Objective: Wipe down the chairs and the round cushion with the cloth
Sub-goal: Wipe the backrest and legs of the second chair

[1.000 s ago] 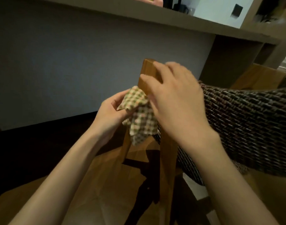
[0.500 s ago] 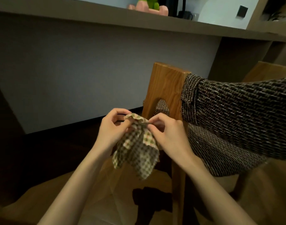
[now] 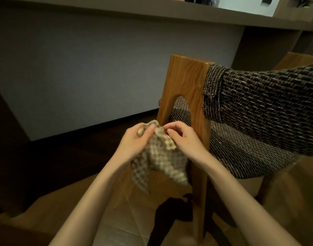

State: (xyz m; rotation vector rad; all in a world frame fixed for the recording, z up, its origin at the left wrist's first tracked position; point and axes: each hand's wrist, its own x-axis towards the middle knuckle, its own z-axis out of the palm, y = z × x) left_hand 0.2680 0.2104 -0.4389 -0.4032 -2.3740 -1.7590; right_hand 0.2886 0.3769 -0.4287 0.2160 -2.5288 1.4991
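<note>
A wooden chair [image 3: 185, 80] with a dark woven backrest [image 3: 269, 107] and seat [image 3: 241, 153] stands in front of me, its side post upright at centre. A checked beige and brown cloth [image 3: 161, 160] hangs between my hands just in front of the post's lower part. My left hand [image 3: 134, 141] pinches the cloth's top edge on the left. My right hand [image 3: 182, 137] pinches the same edge on the right, fingers curled. The cloth's lower corners dangle free. No round cushion is in view.
A long counter [image 3: 152, 9] with a grey front panel [image 3: 81, 68] runs behind the chair. A second wooden chair back [image 3: 301, 59] shows at the far right. Wooden floor [image 3: 107, 219] lies below, with dark shadow to the left.
My right hand came off the top of the chair post and joined the left on the cloth. Both hands lowered, and the cloth now hangs spread between them.
</note>
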